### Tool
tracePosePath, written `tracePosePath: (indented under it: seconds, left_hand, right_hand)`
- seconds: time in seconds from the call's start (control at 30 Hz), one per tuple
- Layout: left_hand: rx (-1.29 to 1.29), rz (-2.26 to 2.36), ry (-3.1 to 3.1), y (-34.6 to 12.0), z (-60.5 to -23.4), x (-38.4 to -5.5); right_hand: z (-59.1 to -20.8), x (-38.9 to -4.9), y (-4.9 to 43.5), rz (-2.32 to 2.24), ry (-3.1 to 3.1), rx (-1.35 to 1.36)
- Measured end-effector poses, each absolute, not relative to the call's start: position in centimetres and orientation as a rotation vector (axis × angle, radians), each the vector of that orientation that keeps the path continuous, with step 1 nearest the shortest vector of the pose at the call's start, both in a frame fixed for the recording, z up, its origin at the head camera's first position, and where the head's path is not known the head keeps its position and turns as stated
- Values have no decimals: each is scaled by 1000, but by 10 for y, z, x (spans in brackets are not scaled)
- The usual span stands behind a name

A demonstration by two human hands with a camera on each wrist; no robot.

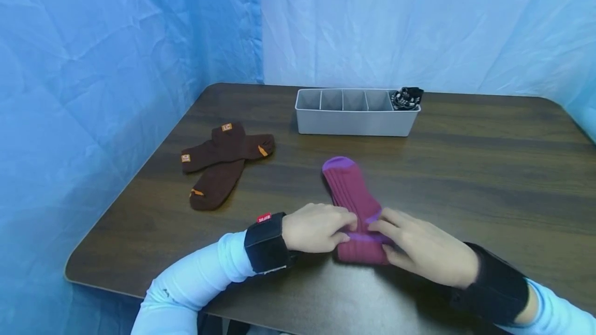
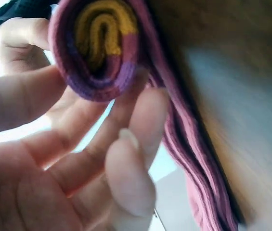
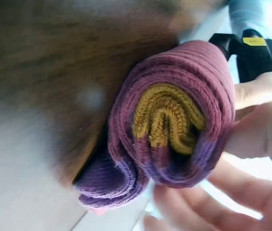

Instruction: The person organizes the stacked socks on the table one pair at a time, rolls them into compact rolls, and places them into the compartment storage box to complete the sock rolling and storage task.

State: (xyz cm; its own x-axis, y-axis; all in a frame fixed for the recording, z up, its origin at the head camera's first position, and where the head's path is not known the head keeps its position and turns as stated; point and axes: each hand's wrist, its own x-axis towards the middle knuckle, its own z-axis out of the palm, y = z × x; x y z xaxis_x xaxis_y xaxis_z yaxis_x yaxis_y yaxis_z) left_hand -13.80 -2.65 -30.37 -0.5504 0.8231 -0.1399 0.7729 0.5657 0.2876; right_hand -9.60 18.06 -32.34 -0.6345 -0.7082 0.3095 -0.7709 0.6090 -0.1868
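Note:
A pair of maroon ribbed socks (image 1: 351, 187) with purple patches lies lengthwise before me, its near end rolled up. Both wrist views look into the roll's ends, where mustard-yellow knit (image 3: 167, 113) coils inside maroon and purple layers. At the roll's left end, my left hand (image 1: 316, 227) holds it between thumb and fingers. My right hand (image 1: 419, 247) grips the opposite end, thumb on the near side and fingers over the far side. Beyond the roll, the flat layers (image 2: 179, 125) stretch away along the table.
Two dark brown socks (image 1: 228, 146) with orange marks lie crossed on the dark wooden table (image 1: 489, 169) at left. A grey divided box (image 1: 354, 122) stands at the back, a black patterned bundle (image 1: 407, 98) in its rightmost compartment. Blue sheeting (image 1: 116, 66) hangs behind and left.

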Motion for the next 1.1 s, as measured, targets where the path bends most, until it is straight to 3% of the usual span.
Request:
tracePosePath:
  seconds: [0.17, 0.37, 0.7, 1.1]
  left_hand:
    - [1502, 320, 2657, -25, -306, -135]
    - [1729, 53, 2746, -24, -304, -125]
    - [1683, -113, 2782, -23, -307, -122]
    - [1473, 402, 2483, -27, -301, -132]
  right_hand:
    - [-324, -98, 179, 514, -2406, 1301]
    - [-322, -94, 180, 446, -2429, 1330]
    - [-323, -94, 179, 257, -2523, 1268]
    - [-317, -95, 184, 530, -2707, 1338]
